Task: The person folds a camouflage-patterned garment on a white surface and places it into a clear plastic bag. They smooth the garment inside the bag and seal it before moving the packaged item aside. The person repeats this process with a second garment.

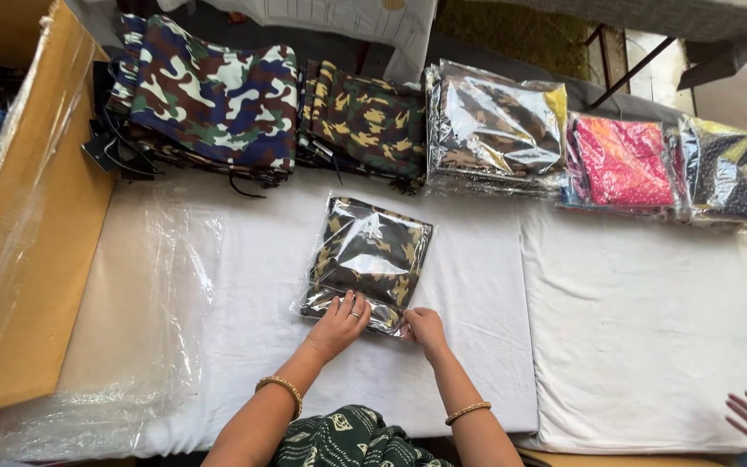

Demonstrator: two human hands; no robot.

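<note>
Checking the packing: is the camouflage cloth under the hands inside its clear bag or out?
Inside: the camouflage cloth lies folded within the glossy clear bag; left hand and right hand press its near edge.

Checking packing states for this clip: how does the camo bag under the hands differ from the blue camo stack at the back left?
The camo bag is a single piece sealed in clear plastic; the blue camo stack is several pieces, unwrapped. The bag is brown-green, the stack blue-green-white. The bag lies alone mid-table under the left hand and right hand; the stack sits untouched in the back row. Both are camouflage fabric, lying flat.
</note>
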